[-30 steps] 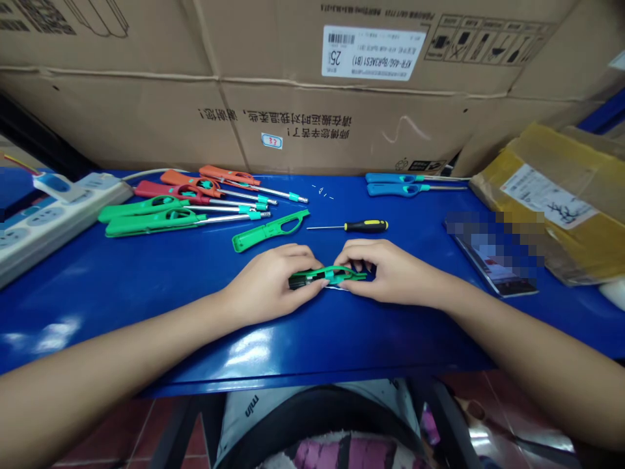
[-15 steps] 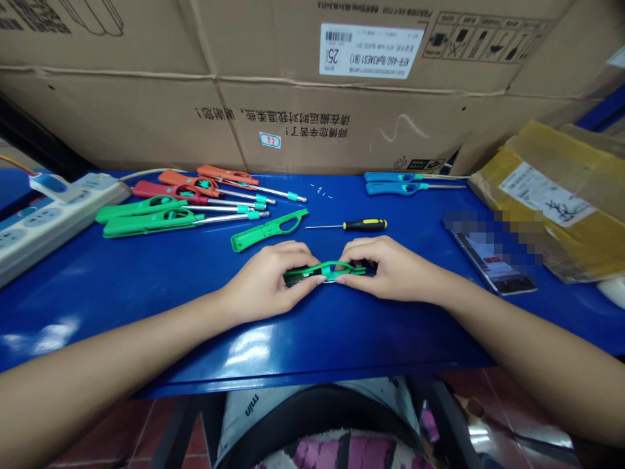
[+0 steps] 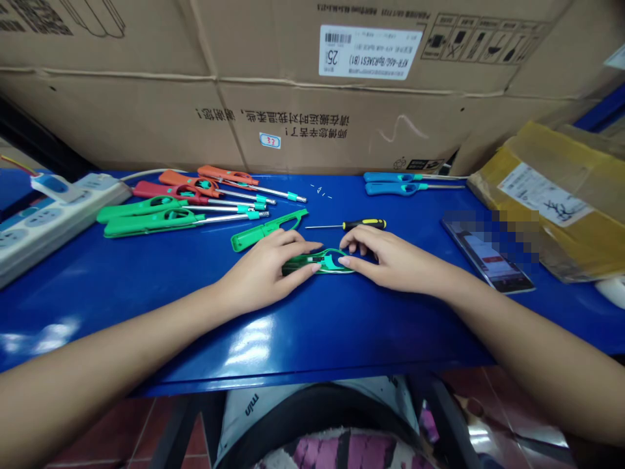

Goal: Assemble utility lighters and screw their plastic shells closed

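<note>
An opened green lighter casing (image 3: 332, 268) lies low over the blue table, its inner side facing up. A teal trigger piece (image 3: 330, 262) and a small black-and-white part sit inside it. My left hand (image 3: 266, 267) holds the casing's left end, thumb on the near side and fingers stretched along the far side; that end is partly hidden. My right hand (image 3: 385, 257) is at the loop end, its thumb touching near the trigger piece and its fingers bent and apart from the thumb. Behind my left hand lies the matching green shell half (image 3: 266, 231).
A black-and-yellow screwdriver (image 3: 364, 225) lies behind my right hand. Several green, red and orange lighters (image 3: 156, 223) lie at left beside a power strip (image 3: 58, 212). Two blue lighters (image 3: 393, 187) are at the back. A phone (image 3: 488, 254) and a taped parcel (image 3: 551, 202) stand right.
The green casing has tipped from edge-on to showing its open inside. My left fingers have straightened, and my right fingers have loosened and moved apart from the thumb.
</note>
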Tool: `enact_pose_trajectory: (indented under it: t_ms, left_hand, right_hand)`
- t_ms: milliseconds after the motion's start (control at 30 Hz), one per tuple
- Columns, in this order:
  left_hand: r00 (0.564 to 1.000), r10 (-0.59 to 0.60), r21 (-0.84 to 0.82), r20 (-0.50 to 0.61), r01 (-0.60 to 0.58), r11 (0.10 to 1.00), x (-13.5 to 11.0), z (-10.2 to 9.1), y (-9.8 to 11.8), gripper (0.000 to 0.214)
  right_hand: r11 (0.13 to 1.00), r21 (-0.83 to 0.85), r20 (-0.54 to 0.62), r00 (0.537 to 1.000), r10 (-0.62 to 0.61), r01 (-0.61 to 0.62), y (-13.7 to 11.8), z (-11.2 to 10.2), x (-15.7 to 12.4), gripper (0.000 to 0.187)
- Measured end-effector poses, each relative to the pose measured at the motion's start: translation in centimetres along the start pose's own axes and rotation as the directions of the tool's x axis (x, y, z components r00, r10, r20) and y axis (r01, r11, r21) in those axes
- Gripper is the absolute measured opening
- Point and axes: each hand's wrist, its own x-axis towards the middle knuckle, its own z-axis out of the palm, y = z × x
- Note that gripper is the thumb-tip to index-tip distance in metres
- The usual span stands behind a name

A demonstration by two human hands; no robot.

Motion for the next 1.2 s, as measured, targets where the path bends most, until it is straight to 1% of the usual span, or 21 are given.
enact_pose_trajectory:
  t_ms: [67, 100, 167, 233, 300, 400, 533, 633, 733, 833, 1067, 1200]
  left_hand:
    - [1.000, 0.013, 0.020, -0.015, -0.013, 1.000, 0.0, 0.0, -0.1, 0.043]
    - [0.999, 0.026, 0.029, -0.027, -0.026, 0.999, 0.0, 0.0, 0.0, 0.044]
    - [0.997, 0.057, 0.033, -0.047, -0.055, 0.998, -0.1, -0.1, 0.1, 0.040]
    - [0.995, 0.089, 0.008, -0.055, -0.088, 0.996, 0.0, -0.2, 0.2, 0.032]
    - [0.992, 0.120, -0.036, -0.050, -0.122, 0.992, 0.0, -0.3, 0.2, 0.024]
    - [0.987, 0.160, -0.073, -0.032, -0.162, 0.984, -0.1, -0.3, 0.2, 0.019]
    - [0.980, 0.199, -0.038, -0.029, -0.200, 0.979, -0.1, 0.0, -0.1, 0.020]
    - [0.976, 0.214, -0.023, -0.031, -0.215, 0.976, -0.1, 0.1, -0.2, 0.020]
    - [0.973, 0.227, -0.016, -0.032, -0.227, 0.974, -0.1, 0.1, -0.2, 0.020]
    - [0.969, 0.244, 0.013, -0.035, -0.244, 0.970, 0.0, 0.1, -0.2, 0.020]
    - [0.951, 0.308, 0.155, 0.009, -0.306, 0.939, -0.1, -0.1, 0.0, 0.025]
    - [0.942, 0.332, 0.252, 0.056, -0.335, 0.908, -0.2, -0.2, 0.2, 0.028]
  right_hand:
    - [1.000, -0.006, -0.021, 1.000, 0.003, -0.004, 0.3, -0.5, -0.1, 0.032]
    - [1.000, -0.011, -0.033, 0.999, -0.017, 0.017, 0.4, -0.8, -0.2, 0.032]
    - [0.995, -0.025, -0.043, 0.994, -0.099, 0.098, 0.5, -1.4, -0.3, 0.028]
    - [0.980, -0.035, -0.017, 0.980, -0.199, 0.198, 0.4, -1.7, -0.4, 0.020]
    - [0.959, -0.057, 0.027, 0.961, -0.275, 0.276, 0.4, -1.7, -0.4, 0.010]
    - [0.938, -0.123, 0.059, 0.946, -0.319, 0.324, 0.4, -1.3, -0.4, 0.007]
    - [0.927, -0.155, 0.068, 0.940, -0.335, 0.342, 0.6, -1.0, -0.3, 0.011]
    - [0.930, -0.181, 0.063, 0.948, -0.313, 0.319, 0.5, -0.9, -0.2, 0.014]
    - [0.934, -0.205, 0.051, 0.956, -0.288, 0.292, 0.5, -0.9, -0.2, 0.012]
    - [0.928, -0.200, 0.060, 0.949, -0.308, 0.314, 0.5, -0.9, -0.3, 0.010]
    - [0.938, -0.160, 0.046, 0.951, -0.305, 0.308, 0.2, -1.0, -0.4, 0.008]
    - [0.943, -0.165, 0.031, 0.957, -0.287, 0.288, 0.3, -0.8, -0.2, 0.010]
